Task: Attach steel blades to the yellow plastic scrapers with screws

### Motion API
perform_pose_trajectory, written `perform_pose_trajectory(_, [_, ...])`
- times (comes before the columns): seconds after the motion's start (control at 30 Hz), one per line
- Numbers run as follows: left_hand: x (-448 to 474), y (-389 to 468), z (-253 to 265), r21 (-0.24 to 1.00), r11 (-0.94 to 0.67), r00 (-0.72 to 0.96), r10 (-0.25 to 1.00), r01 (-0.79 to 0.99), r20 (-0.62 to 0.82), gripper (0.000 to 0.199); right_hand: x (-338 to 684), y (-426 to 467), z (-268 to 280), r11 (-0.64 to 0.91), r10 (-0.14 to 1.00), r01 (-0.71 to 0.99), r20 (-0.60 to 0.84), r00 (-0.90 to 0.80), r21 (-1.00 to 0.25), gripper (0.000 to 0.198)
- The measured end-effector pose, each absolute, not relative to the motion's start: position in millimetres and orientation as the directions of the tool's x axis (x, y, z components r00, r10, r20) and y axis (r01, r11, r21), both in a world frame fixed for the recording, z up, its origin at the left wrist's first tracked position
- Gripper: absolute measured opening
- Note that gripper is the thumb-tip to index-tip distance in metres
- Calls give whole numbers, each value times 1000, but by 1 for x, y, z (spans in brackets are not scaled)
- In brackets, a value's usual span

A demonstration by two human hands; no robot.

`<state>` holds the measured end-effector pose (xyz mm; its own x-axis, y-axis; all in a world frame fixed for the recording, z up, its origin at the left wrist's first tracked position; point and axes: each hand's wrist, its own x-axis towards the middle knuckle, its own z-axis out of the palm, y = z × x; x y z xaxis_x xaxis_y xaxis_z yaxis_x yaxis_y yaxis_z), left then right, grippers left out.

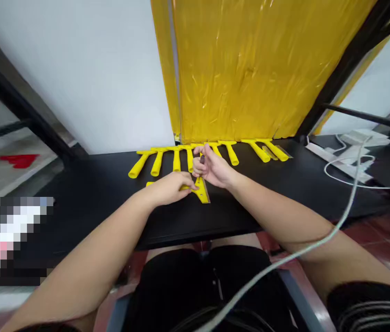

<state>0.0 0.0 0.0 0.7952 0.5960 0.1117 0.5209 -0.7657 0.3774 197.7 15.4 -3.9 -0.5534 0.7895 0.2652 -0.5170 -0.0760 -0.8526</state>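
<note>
A yellow scraper (202,194) lies on the black table, its wide head angled to the right with a thin strip along the outer edge. My left hand (174,188) is closed on it where handle and head meet, covering much of the handle. Just above the head, my right hand (214,169) grips a screwdriver (202,159) by its dark handle. The shaft points down at the scraper's head; whether the tip sits in a screw is too small to tell. Behind both hands, several more yellow scrapers (158,163) lie in a row, some partly hidden by my right hand.
Yellow film (243,74) and a white panel (112,78) stand behind the black table (250,207). A white cable (349,203) crosses in front of my right forearm. White power strips and papers (354,143) lie at right. Black frame posts (39,110) flank the table.
</note>
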Motion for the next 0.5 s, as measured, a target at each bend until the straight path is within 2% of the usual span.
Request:
perform_pose_trajectory(0.17, [-1,1,0,383,-775,801,585,503,131,25,205,18,-3,-38,812,-500,265,-521,-865,29])
perform_pose_trajectory(0.33, [-4,1,2,384,-776,805,580,500,125,27,204,18,-3,-114,836,-471,171,-521,-875,37])
perform_pose_trajectory(0.5, [-6,1,1,383,-781,808,574,492,133,25,203,20,-5,-30,855,-535,255,-451,-844,27])
